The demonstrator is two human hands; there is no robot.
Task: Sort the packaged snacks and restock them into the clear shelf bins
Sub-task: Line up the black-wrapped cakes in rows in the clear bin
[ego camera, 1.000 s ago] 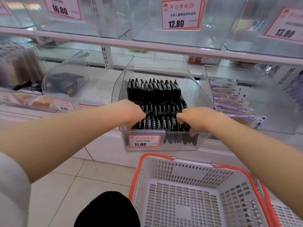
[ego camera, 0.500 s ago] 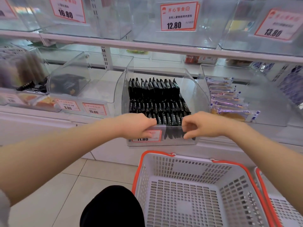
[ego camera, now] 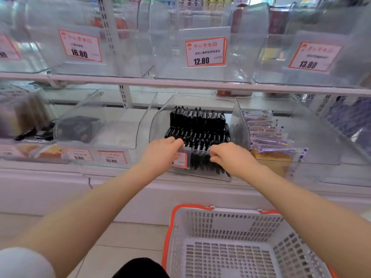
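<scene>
A clear shelf bin [ego camera: 158, 117] on the lower shelf holds rows of black snack packets [ego camera: 197, 125], standing upright at the back and lying in rows toward the front. My left hand [ego camera: 160, 152] grips the bin's front lip beside its red price tag [ego camera: 180, 159]. My right hand [ego camera: 228, 157] grips the same front lip further right, fingers curled over the edge. A white basket with an orange rim [ego camera: 226, 245] sits on the floor below, with nothing visible inside.
To the right a clear bin holds purple-wrapped cakes [ego camera: 267, 135]. To the left another clear bin holds a dark packet [ego camera: 77, 128]. The upper shelf [ego camera: 180, 85] carries clear bins with price tags 16.80, 12.80 and 13.80. A second basket's rim shows at the far right.
Both hands came out of the black packets and took hold of the bin's front lip. The bin now sits further back on the shelf, and my view has lifted.
</scene>
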